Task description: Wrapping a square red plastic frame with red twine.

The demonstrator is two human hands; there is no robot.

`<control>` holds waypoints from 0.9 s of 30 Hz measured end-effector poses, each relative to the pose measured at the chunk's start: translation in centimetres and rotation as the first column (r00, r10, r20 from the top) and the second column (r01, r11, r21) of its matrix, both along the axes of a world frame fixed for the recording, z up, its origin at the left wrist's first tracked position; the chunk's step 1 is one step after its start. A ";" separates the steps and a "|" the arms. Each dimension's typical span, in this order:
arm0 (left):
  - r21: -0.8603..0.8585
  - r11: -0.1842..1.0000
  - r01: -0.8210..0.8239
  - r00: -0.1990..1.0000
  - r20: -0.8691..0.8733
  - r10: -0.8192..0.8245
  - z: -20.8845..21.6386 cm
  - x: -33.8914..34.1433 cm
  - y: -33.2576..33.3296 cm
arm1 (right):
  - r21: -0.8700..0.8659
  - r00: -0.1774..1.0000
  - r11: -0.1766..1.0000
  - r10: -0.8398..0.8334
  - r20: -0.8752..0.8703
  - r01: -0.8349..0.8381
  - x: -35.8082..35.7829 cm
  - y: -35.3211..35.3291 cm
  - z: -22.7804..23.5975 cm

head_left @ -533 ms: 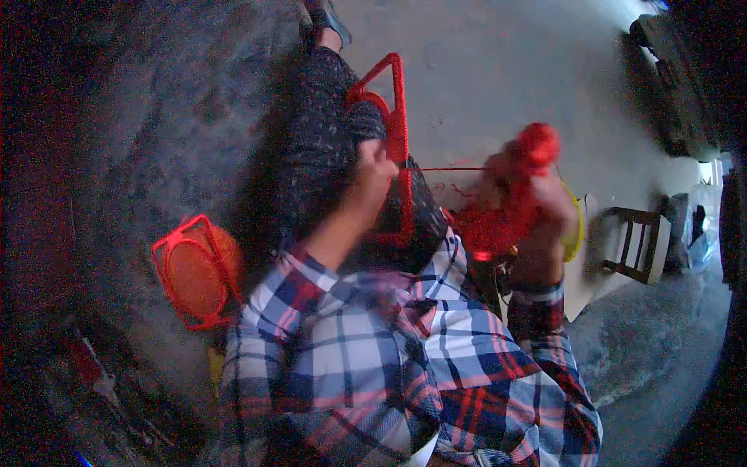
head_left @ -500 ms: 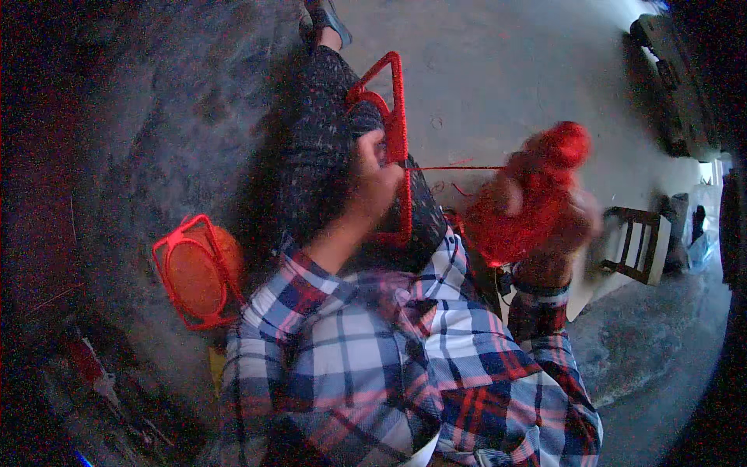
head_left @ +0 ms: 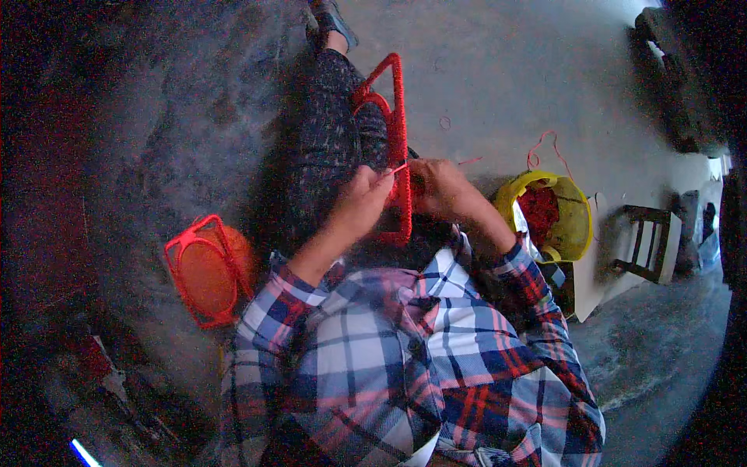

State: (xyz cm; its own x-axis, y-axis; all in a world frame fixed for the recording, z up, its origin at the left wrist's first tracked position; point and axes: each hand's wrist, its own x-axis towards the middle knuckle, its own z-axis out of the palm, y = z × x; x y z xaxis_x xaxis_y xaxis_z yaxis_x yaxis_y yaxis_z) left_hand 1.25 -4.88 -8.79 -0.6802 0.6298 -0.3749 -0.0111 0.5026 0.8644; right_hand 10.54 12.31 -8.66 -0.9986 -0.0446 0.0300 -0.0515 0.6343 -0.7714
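Note:
A frame wound with red cord (head_left: pixel 398 132) stands across my lap, its long side between my two hands. My left hand (head_left: pixel 362 204) is closed at the left of that side, fingertips pinching a short red strand (head_left: pixel 398 168) that crosses the frame. At the right of the frame is my right hand (head_left: pixel 443 188), fingers curled against its edge; what they hold is hidden. To my right, a yellow basket (head_left: pixel 580 226) contains a heap of red yarn (head_left: pixel 538 212), and a thin red strand (head_left: pixel 548 134) loops out beyond its rim.
Another red frame (head_left: pixel 183 268) with a round orange piece (head_left: pixel 240 253) sits on the floor at my left. Right of the basket is a dark slatted piece with a pale side (head_left: pixel 657 247). Dark bulky items line the far right edge. My outstretched leg (head_left: pixel 323 132) runs up the middle.
My right hand has left the red yarn bundle and moved left to the frame. The yellow basket shows now, with red yarn inside. My left hand stays beside the frame.

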 end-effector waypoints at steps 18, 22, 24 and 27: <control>0.574 0.725 -0.380 0.912 0.364 0.189 8.6 -1.6 3.3 | -0.854 0.884 0.427 -0.462 0.076 0.297 2.2 -0.2 6.7; 0.391 0.861 -0.326 0.926 0.314 0.208 6.6 -2.2 2.0 | -0.997 0.688 0.067 -0.722 -0.069 -0.029 5.3 5.6 10.1; 0.359 0.899 -0.251 0.946 0.288 0.149 5.8 -1.9 2.1 | -0.931 0.756 0.101 -0.556 -0.345 -0.351 8.8 13.8 7.6; 0.305 0.933 -0.191 0.979 0.129 0.158 3.1 -2.1 2.0 | -0.964 0.779 0.062 -0.577 -0.246 -0.259 11.3 17.4 3.4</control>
State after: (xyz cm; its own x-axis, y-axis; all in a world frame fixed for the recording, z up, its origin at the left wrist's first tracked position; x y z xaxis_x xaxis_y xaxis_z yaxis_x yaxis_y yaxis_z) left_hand -0.89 -2.89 -5.69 -0.7593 0.6010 -0.2495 -0.1691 0.1881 0.9675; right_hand 21.82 29.72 -5.23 -0.7488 0.5980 0.2858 -0.6452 -0.5593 -0.5204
